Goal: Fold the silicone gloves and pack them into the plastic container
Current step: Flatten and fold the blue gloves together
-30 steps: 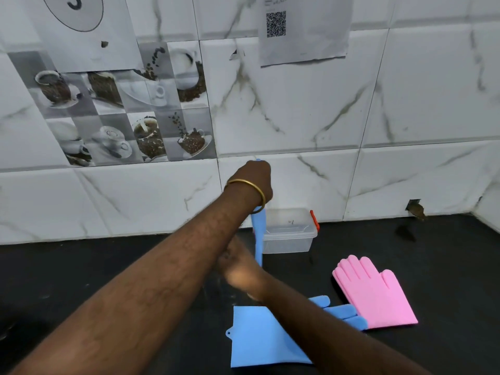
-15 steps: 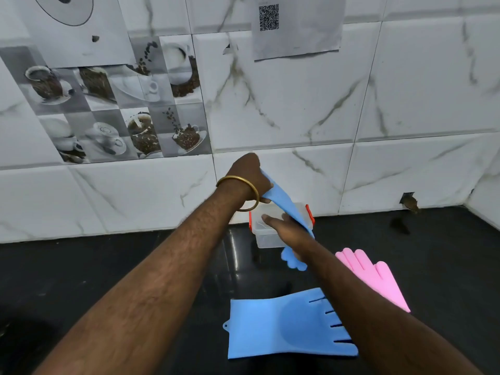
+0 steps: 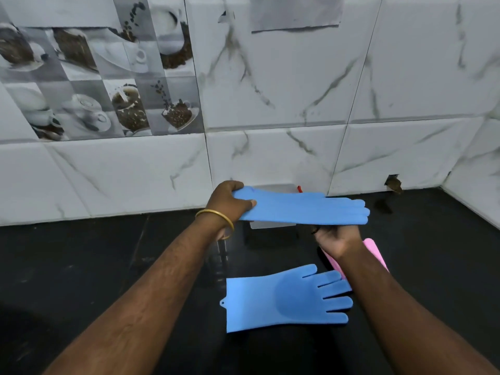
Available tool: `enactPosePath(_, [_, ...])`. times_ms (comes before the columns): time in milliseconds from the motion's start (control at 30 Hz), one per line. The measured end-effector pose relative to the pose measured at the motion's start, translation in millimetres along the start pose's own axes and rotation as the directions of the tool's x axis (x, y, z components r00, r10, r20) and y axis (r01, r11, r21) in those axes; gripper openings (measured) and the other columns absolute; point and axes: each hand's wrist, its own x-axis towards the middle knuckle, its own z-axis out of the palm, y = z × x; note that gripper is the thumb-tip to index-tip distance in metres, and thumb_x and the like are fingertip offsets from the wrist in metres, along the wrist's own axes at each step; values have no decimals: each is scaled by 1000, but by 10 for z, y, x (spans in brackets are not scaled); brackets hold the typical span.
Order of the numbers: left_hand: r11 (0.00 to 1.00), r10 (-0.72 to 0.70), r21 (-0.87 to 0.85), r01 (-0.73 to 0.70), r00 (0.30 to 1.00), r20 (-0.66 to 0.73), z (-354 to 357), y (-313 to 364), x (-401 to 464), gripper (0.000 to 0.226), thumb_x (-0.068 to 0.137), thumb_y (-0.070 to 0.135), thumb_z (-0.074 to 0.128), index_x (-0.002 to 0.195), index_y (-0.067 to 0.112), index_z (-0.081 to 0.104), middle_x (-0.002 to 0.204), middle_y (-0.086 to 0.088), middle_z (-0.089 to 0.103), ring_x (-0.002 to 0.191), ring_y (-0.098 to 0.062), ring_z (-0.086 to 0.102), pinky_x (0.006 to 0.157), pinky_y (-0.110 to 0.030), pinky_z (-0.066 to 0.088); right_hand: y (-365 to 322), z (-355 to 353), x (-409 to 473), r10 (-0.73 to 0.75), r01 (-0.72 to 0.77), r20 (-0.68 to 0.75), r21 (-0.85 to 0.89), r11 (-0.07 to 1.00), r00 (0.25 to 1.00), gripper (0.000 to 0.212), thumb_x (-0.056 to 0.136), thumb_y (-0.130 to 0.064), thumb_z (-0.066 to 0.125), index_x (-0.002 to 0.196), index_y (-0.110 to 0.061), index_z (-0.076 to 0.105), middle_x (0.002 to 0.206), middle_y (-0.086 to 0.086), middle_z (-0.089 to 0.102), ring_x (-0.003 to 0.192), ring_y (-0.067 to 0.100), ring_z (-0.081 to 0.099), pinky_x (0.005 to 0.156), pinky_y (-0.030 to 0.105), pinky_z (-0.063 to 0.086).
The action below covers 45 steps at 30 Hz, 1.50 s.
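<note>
Blue glove (image 3: pixel 300 208) held flat btwn left hand (image 3: pixel 228 203), right hand (image 3: pixel 336 238).

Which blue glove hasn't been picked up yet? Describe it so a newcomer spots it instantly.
On the black counter below the marble-tiled wall, look between the person's forearms. The loose blue glove lies flat there, fingers pointing right toward the pink glove. Unlike the other blue glove, held stretched in the air by both hands, nothing touches it.

White marble-look wall tiles (image 3: pixel 284 90), coffee-print tiles (image 3: pixel 102 85), glossy black countertop (image 3: pixel 81 266)
</note>
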Motion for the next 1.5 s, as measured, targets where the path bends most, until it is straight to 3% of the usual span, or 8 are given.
enactPosePath(67, [999, -30, -40, 31, 999, 17, 24, -122, -25, 58, 76, 12, 79, 129, 9, 56, 128, -7, 59, 110, -21, 58, 97, -28, 48, -69, -38, 25, 29, -27, -58, 43, 999, 998, 36, 96, -17, 39, 125, -18, 58, 121, -2, 67, 113, 17, 63, 80, 34, 56])
enactPosePath(167, [996, -53, -73, 59, 995, 82, 41, -356, -77, 58, 78, 10, 78, 131, 11, 56, 123, -7, 60, 102, -19, 60, 91, -27, 49, -72, -177, 1, 100, -79, -99, 206, 975, 990, 46, 94, -27, 41, 139, -28, 51, 118, -1, 70, 108, 18, 67, 77, 37, 57])
enactPosePath(333, [992, -60, -103, 75, 988, 141, 33, -593, -227, 59, 79, 7, 75, 134, 17, 54, 120, -4, 59, 100, -21, 61, 85, -26, 51, -109, -285, -244, 60, -48, -87, 132, 990, 994, 94, 71, -88, 43, 127, -15, 64, 126, 9, 68, 117, 30, 64, 108, 46, 42])
enactPosePath(500, [964, -159, -179, 198, 965, 210, 45, -788, -364, 57, 79, -2, 71, 130, 18, 58, 117, -9, 64, 102, -25, 66, 86, -39, 58, -134, -410, -362, 192, -191, -8, 83, 978, 981, 59, 82, -51, 62, 131, -18, 59, 123, 5, 68, 117, 22, 64, 103, 44, 46])
enactPosePath(700, [923, -278, -175, 342, 908, 312, 94, -1031, -586, 59, 78, -11, 70, 125, 22, 57, 112, -12, 65, 94, -31, 70, 66, -38, 62, -76, -623, -514, 206, -204, -60, 35, 978, 977, 65, 73, -25, 55, 137, -15, 52, 120, 11, 68, 109, 28, 63, 95, 45, 47])
enactPosePath(967, [946, -322, 63, 318, 901, 289, 249, -1499, -898, 71, 73, -9, 75, 133, 23, 53, 104, -5, 63, 69, -12, 63, 55, -24, 54, 154, -1002, -598, 317, -317, -131, 22, 948, 939, 48, 88, -25, 40, 132, -17, 58, 132, 9, 64, 109, 30, 63, 95, 45, 47])
enactPosePath(1167, [955, -291, 136, 264, 925, 243, 294, -1747, -974, 78, 67, -3, 81, 136, 21, 53, 127, -5, 57, 105, -19, 63, 89, -30, 56, 306, -1039, -618, 286, -301, -215, -37, 953, 934, 38, 89, -26, 41, 117, -12, 63, 114, 14, 68, 98, 35, 63, 87, 47, 48])
enactPosePath(1500, [942, -316, 202, 268, 911, 266, 351, -1936, -952, 82, 68, -1, 81, 140, 22, 48, 130, -7, 53, 104, -25, 61, 87, -33, 57, 394, -1147, -656, 301, -313, -244, -10, 950, 922, 35, 88, -25, 41, 109, -12, 66, 91, 13, 76, 93, 33, 65, 83, 45, 50])
